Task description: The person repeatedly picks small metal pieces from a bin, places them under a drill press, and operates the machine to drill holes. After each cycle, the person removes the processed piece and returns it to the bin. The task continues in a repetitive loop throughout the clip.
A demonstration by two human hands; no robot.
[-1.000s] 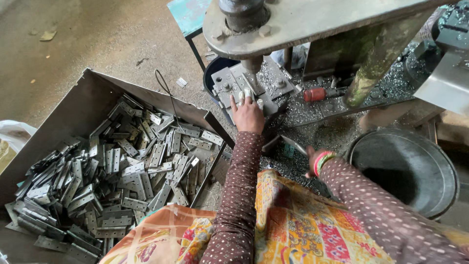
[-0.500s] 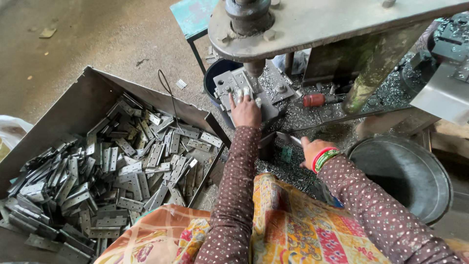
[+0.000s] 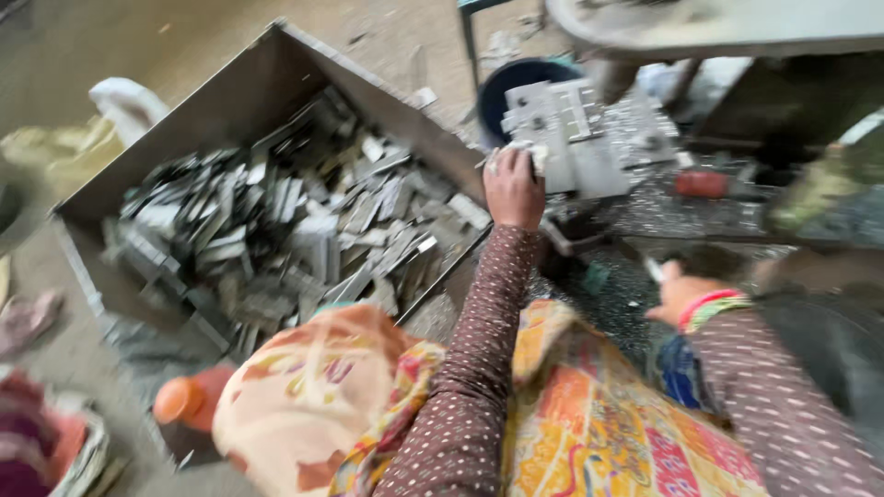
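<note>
The view is motion-blurred. My left hand (image 3: 513, 189) reaches forward to the near left edge of a grey metal die plate (image 3: 575, 129) under the press. Its fingers are curled over a small pale flat metal piece (image 3: 532, 158). My right hand (image 3: 680, 293), with bright bangles at the wrist, rests low on the dark, chip-covered machine bed (image 3: 635, 216). A small pale bit lies at its fingertips, and the blur hides whether the fingers grip it. Both arms wear brown dotted sleeves.
A large open metal box (image 3: 359, 83) to the left holds several flat grey metal pieces (image 3: 276, 221). A dark blue bucket (image 3: 516, 78) stands behind the die plate. A red part (image 3: 702, 182) lies on the bed. An orange bottle (image 3: 184, 400) and a white sack (image 3: 124, 101) are on the floor.
The view has swung left and blurred. My left hand has drawn back from the top of the die plate to its near edge, fingers now curled. My right hand stays low.
</note>
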